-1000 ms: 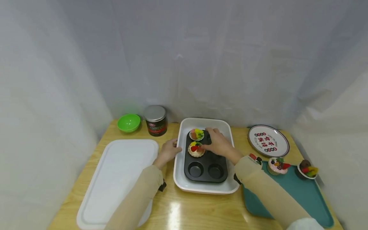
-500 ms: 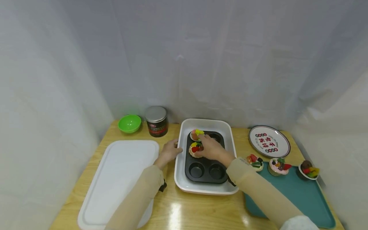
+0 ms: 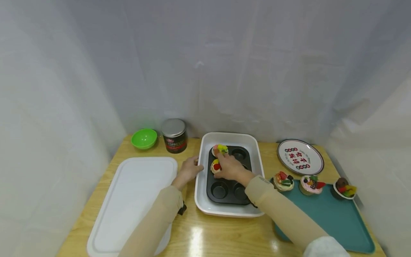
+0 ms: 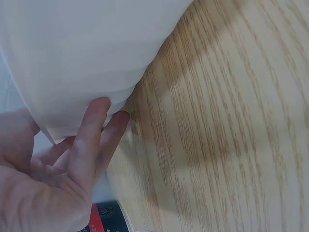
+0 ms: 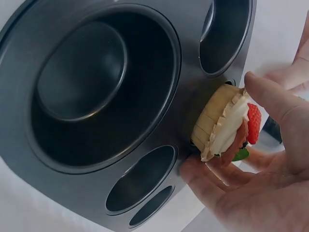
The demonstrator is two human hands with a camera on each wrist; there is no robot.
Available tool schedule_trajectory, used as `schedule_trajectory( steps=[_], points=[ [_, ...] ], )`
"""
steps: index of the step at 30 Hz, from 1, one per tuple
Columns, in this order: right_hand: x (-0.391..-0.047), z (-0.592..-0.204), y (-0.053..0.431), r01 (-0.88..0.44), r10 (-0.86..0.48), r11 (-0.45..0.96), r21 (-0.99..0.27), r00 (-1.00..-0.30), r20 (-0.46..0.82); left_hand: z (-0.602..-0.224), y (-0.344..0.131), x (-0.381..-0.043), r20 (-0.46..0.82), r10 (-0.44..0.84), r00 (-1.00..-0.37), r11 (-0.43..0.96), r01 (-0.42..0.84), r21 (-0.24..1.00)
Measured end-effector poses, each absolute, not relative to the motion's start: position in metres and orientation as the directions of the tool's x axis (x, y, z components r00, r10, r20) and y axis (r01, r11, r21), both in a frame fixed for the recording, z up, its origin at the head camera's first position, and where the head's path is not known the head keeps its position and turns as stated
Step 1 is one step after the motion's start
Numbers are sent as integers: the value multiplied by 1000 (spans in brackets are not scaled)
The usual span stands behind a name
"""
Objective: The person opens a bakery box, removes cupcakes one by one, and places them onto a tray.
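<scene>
- Firstly, the right hand (image 3: 232,167) pinches a strawberry-topped cream cupcake (image 5: 227,121), its thumb and fingers set on opposite sides.
- That cupcake is at the middle cup of the left column in a black 6-cup muffin tin (image 3: 229,194); cannot tell how deeply it sits.
- Just beyond the right fingertips, 1 fruit-topped cupcake (image 3: 221,148) occupies the far left cup.
- The left hand (image 3: 188,169) grips the left rim of a deep white basin (image 3: 229,210), fingers touching its outer wall; the tin lies inside this basin.
- Left of the left hand: 1 shallow white tray (image 3: 135,200) on the wooden table (image 3: 237,230).
- Beyond the left hand: 1 green bowl (image 3: 144,139) beside 1 lidded espresso can (image 3: 174,135).
- Right of the right hand: 1 teal tray (image 3: 330,221), partly under the right sleeve (image 3: 282,210), with 3 cupcakes along its far edge, topped with fruit pieces.
- Beyond that tray, farther from the right hand: 1 round plate (image 3: 300,157) with red characters and a dark rim.
</scene>
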State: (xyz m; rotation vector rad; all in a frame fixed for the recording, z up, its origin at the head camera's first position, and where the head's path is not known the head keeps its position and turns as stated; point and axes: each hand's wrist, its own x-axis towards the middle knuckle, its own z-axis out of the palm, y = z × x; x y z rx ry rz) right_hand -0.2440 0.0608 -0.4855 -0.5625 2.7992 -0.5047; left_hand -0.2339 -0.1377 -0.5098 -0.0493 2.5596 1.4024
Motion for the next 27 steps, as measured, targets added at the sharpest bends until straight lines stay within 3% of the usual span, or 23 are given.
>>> schedule_trajectory(
  steps=[15,27],
  points=[
    [-244,-491,47,-312,-353,920,-238,-923,-156,-511,-138,-235,-220,77,-972,544,-144,827],
    [-245,-496,45,-286,-328,922,-261,-936,-132,-512,-137,-235,-219,82,-972,525,-145,839]
  ],
)
